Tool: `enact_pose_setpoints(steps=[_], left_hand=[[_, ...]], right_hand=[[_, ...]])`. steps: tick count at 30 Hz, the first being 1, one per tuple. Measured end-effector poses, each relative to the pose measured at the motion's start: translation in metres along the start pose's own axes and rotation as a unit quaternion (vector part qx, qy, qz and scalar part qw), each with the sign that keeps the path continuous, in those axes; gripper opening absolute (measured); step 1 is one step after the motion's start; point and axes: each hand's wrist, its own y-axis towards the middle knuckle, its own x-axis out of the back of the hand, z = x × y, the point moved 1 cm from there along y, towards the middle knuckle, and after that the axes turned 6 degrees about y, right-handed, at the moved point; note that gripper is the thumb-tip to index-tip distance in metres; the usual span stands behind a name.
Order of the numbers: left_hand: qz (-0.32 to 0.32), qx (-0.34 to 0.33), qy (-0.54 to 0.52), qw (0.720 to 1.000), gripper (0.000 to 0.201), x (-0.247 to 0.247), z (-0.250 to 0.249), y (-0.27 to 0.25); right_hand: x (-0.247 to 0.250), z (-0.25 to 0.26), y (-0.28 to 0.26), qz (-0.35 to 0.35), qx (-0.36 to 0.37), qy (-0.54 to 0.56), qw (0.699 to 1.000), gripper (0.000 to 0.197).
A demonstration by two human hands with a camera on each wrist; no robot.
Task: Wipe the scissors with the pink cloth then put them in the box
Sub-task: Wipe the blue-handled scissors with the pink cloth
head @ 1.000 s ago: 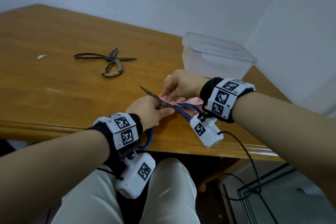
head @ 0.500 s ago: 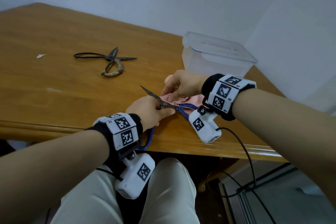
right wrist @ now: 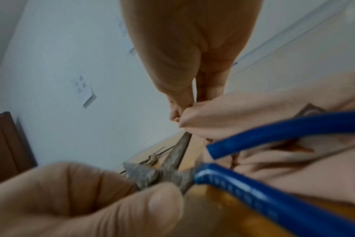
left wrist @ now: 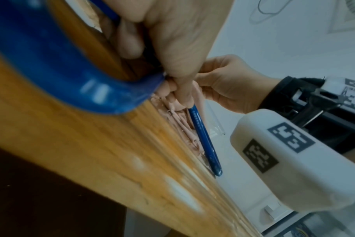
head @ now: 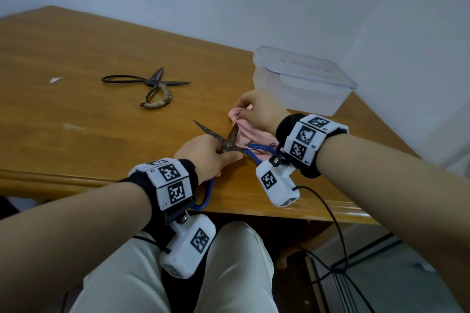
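Since a second ago the right hand [head: 256, 109] has drawn the pink cloth [head: 250, 134] along one blade to its tip, so this wiping stroke looks nearly done; boxing remains. Its fingers pinch the soft, bunched fabric. The left hand [head: 206, 157] clamps the scissors [head: 229, 143] at the pivot, low over the glossy wooden counter [head: 76, 122]: rusty, pitted blades spread apart, smooth blue handles. The clear plastic box [head: 300, 84] stands just beyond.

No readable words or brand names anywhere. Only black-and-white square code markers on the white wristbands [head: 170, 184] and the wrist cameras [head: 189, 245]; tiny characters beside the markers too small to read.
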Motion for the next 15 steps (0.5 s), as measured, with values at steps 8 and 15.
enact_pose_setpoints(steps=[8, 15], left_hand=[[-0.011, 0.001, 0.003, 1.000, 0.049, 0.002, -0.002, -0.003], [-0.025, -0.001, -0.006, 1.000, 0.049, 0.001, -0.003, -0.006]], right_hand=[[-0.001, -0.004, -0.006, 0.100, -0.184, 0.186, 0.960, 0.023], [-0.014, -0.001, -0.005, 0.112, -0.195, 0.200, 0.954, 0.030]])
